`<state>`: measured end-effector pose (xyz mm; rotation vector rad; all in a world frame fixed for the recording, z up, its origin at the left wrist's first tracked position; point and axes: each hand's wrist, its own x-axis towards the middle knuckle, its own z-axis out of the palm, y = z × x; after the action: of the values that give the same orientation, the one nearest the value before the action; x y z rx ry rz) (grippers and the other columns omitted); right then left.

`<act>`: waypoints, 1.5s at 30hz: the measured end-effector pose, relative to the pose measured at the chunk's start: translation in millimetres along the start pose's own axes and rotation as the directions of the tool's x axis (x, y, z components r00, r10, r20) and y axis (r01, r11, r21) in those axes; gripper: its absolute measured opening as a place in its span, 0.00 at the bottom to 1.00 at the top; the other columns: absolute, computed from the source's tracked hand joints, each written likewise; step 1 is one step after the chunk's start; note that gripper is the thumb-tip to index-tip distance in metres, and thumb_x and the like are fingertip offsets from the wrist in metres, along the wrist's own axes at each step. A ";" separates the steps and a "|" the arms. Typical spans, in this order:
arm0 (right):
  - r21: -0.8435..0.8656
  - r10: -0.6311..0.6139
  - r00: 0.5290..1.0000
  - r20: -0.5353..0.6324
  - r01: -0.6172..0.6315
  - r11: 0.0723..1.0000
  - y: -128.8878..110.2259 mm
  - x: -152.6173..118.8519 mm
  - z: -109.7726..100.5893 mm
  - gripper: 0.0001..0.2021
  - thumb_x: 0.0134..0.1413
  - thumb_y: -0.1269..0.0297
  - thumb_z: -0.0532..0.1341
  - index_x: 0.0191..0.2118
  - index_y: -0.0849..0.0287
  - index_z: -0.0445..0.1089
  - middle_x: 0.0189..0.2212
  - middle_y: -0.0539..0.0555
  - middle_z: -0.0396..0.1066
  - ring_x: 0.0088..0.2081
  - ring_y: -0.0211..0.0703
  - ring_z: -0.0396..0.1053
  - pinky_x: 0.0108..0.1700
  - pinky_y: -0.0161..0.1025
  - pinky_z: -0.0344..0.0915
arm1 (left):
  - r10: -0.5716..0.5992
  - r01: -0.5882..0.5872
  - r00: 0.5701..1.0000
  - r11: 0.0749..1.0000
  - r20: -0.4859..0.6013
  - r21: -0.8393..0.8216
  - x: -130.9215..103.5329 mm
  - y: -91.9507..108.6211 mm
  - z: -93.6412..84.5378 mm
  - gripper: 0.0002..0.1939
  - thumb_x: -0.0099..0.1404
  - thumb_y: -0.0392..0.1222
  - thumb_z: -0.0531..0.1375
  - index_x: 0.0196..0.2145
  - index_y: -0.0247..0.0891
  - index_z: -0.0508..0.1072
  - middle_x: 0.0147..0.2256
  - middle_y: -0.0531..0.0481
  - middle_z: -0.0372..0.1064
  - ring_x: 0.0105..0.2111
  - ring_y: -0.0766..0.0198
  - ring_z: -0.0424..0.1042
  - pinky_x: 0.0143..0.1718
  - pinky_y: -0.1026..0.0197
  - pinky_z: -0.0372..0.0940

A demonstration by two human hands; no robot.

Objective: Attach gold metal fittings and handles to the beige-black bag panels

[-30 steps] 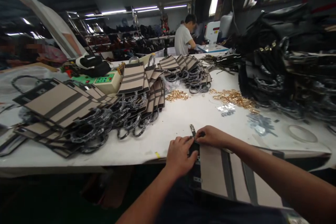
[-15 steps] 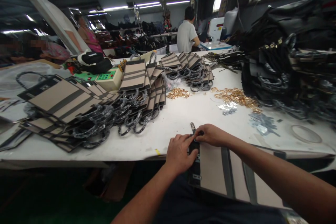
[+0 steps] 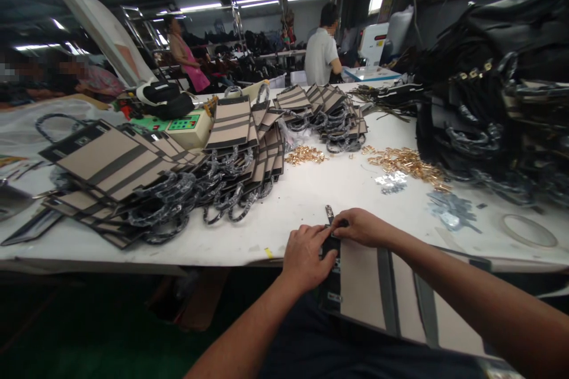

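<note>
A beige bag panel (image 3: 362, 290) with dark stripes and a black end band lies across my lap and the table's front edge. My left hand (image 3: 307, 257) grips the black band, its thumb on top and its fingertips by the upper corner. Close beside those fingertips, my right hand (image 3: 358, 226) is closed in a pinch at the same corner. Whatever sits in that pinch is too small and hidden to name. A short black strap with a metal end (image 3: 329, 211) sticks out beyond the corner, pointing away from me.
Stacked striped bag panels with wrapped handles (image 3: 111, 163) cover the left of the white table (image 3: 293, 207). Gold metal fittings (image 3: 406, 164), silver pieces (image 3: 392, 182) and a tape ring (image 3: 528, 230) lie to the right. Black bags (image 3: 471, 118) are heaped behind. Co-workers (image 3: 320, 50) are in the background.
The view has shifted slightly. Both hands stay at the panel's corner in nearly the same pose. In the background, a person in pink has moved right and now stands more upright.
</note>
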<state>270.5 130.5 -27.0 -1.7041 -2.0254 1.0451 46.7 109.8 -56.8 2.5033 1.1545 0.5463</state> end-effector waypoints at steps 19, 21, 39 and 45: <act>-0.242 -0.005 0.999 -0.047 -0.007 0.970 -3.9 -4.5 5.6 0.10 0.59 0.63 0.65 0.43 0.51 0.83 0.42 0.53 0.83 0.44 0.51 0.77 0.45 0.41 0.64 | -0.067 0.067 0.998 0.997 -0.013 -0.031 4.3 5.3 -3.2 0.19 0.71 0.47 0.63 0.59 0.50 0.77 0.56 0.53 0.77 0.53 0.50 0.70 0.52 0.46 0.64; -0.265 0.000 0.998 -0.057 -0.015 0.964 -3.5 -5.2 6.9 0.10 0.59 0.63 0.64 0.43 0.51 0.83 0.43 0.53 0.82 0.44 0.52 0.76 0.44 0.41 0.64 | -0.071 0.070 0.997 0.997 -0.019 -0.039 5.1 6.0 -3.4 0.20 0.70 0.46 0.64 0.59 0.50 0.77 0.55 0.53 0.77 0.53 0.50 0.70 0.52 0.46 0.64; -0.084 0.080 0.980 -0.183 -0.096 0.992 9.4 10.4 40.0 0.02 0.49 0.64 0.63 0.29 0.54 0.70 0.30 0.52 0.79 0.34 0.52 0.75 0.34 0.41 0.55 | -0.384 0.423 0.853 0.905 0.353 -0.036 47.8 -10.7 -17.3 0.18 0.57 0.52 0.66 0.42 0.42 0.85 0.34 0.46 0.82 0.35 0.50 0.78 0.37 0.55 0.67; -0.004 0.122 0.971 -0.204 -0.125 0.992 3.5 7.9 35.3 0.03 0.41 0.65 0.64 0.27 0.53 0.70 0.29 0.51 0.80 0.34 0.53 0.75 0.33 0.42 0.54 | -0.481 0.539 0.770 0.842 0.420 -0.023 65.3 10.9 -39.9 0.15 0.47 0.46 0.70 0.34 0.42 0.84 0.32 0.49 0.80 0.35 0.51 0.76 0.35 0.57 0.65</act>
<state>248.5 126.2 -55.6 -1.8827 -1.8257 0.8524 74.2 159.0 -3.9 1.9184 1.4801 -0.0379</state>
